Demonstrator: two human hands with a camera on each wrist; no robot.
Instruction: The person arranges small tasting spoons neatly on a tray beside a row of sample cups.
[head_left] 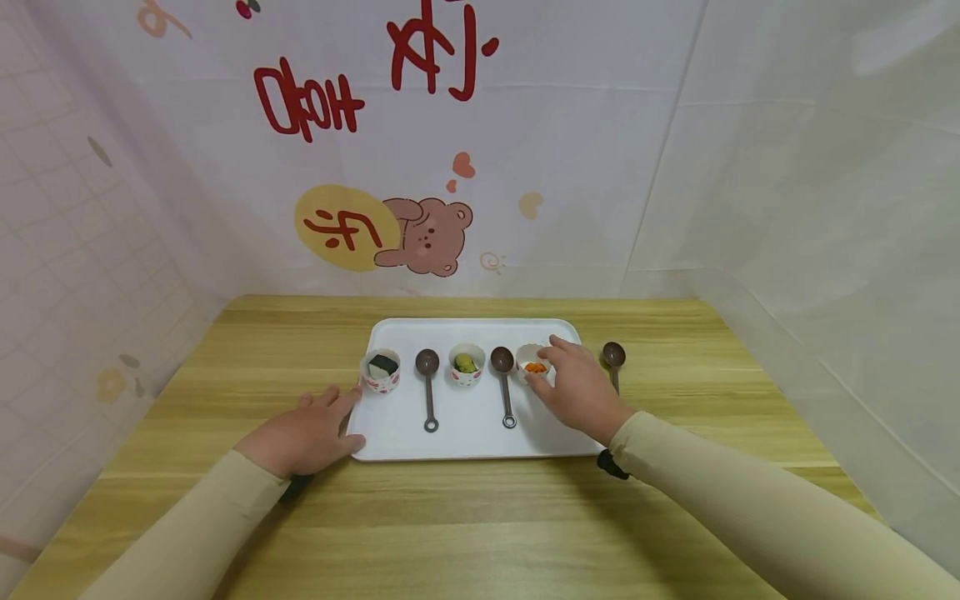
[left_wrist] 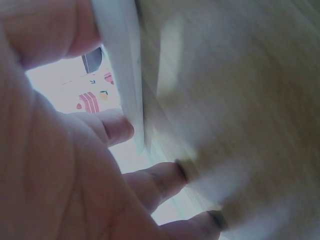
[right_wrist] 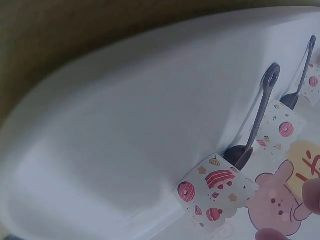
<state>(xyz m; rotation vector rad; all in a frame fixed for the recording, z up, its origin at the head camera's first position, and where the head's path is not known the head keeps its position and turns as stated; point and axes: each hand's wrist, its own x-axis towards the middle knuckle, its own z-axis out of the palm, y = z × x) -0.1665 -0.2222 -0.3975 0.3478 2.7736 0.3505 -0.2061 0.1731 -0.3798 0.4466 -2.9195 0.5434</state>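
Note:
A white tray [head_left: 465,443] holds three printed paper cups and two brown long-handled scoops. My left hand [head_left: 311,433] touches the tray's left edge with thumb and fingers spread, close to the left cup [head_left: 384,385] with a black-and-white piece in it. The middle cup [head_left: 467,378] contains something green. Over the right cup [right_wrist: 215,192], with orange bits [head_left: 536,367] inside, my right hand [head_left: 577,387] reaches with fingers apart. Its fingertips [right_wrist: 312,196] appear clear of that cup. One scoop [head_left: 429,387] lies between the left and middle cups, another [head_left: 506,387] between the middle and right.
A third brown scoop [head_left: 613,356] lies on the wooden table [head_left: 450,525] just right of the tray, partly hidden by the right arm. A white printed curtain [head_left: 562,150] hangs behind the table, and pale sheets enclose both sides.

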